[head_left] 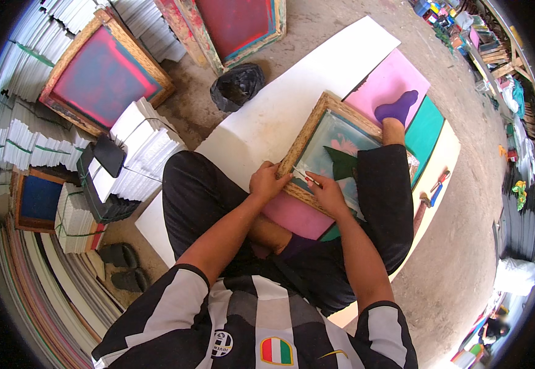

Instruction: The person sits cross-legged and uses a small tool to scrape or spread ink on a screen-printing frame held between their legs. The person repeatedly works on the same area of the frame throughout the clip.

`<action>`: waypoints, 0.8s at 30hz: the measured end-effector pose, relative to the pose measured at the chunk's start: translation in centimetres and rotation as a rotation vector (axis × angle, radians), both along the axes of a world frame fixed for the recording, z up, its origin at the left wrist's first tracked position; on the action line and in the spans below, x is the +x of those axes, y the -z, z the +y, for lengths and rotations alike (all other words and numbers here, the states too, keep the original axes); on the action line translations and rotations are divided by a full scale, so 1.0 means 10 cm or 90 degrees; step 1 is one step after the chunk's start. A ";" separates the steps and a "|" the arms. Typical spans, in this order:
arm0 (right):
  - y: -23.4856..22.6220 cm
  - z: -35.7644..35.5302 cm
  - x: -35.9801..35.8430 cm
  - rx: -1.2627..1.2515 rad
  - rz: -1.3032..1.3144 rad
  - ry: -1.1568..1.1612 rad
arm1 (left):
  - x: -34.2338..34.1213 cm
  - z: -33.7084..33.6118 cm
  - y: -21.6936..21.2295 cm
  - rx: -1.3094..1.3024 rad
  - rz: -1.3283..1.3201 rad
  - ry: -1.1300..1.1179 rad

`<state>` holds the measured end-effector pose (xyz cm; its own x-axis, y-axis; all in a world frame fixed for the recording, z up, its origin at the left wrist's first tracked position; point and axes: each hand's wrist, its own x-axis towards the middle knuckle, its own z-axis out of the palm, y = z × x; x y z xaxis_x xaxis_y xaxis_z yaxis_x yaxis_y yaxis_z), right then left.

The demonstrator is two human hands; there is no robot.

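A wooden frame [303,131] lies tilted across the sheets before me, beside my raised right knee. Inside it is a pale, shiny panel with a pink flower-like print and a dark green patch [342,163]. My left hand [268,182] is closed round the frame's near left corner, thumb on the wood. Just inside that corner, my right hand [327,195] pinches a slim tool [308,178] with a thin shaft, pointing at the frame's inner edge. Its exact kind is too small to tell. My leg covers the frame's right side.
A large white sheet [347,55] and pink sheet [390,77] lie underneath. Red-and-blue-handled hand tools [439,186] rest at right. A black plastic bag [236,87] stands ahead. At left are a pink-stained framed screen [104,77], tied sheet stacks [147,138] and black slippers [123,264].
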<state>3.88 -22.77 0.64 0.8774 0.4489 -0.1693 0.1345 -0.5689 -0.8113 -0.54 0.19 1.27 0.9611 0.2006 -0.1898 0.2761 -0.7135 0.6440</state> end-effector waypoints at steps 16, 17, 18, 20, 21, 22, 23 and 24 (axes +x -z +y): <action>-0.38 0.20 -0.26 -0.214 -0.088 -0.010 | -0.02 0.03 0.05 -0.019 -0.004 -0.021; -0.38 0.21 -0.26 -0.218 -0.090 -0.009 | -0.03 0.03 0.06 -0.019 -0.008 -0.021; -0.39 0.22 -0.27 -0.222 -0.092 -0.009 | -0.03 0.03 0.07 -0.020 -0.013 -0.021; -0.40 0.24 -0.27 -0.244 -0.093 -0.010 | -0.03 0.03 0.06 -0.017 -0.011 -0.022; -0.40 0.25 -0.28 -0.256 -0.093 -0.011 | -0.03 0.03 0.05 -0.015 -0.010 -0.022; -0.42 0.26 -0.28 -0.265 -0.093 -0.011 | -0.03 0.03 0.04 -0.012 -0.007 -0.020; -0.44 0.27 -0.29 -0.274 -0.092 -0.011 | -0.03 0.03 0.02 -0.009 -0.004 -0.018; -0.45 0.27 -0.29 -0.284 -0.092 -0.012 | -0.03 0.03 0.01 -0.006 -0.001 -0.016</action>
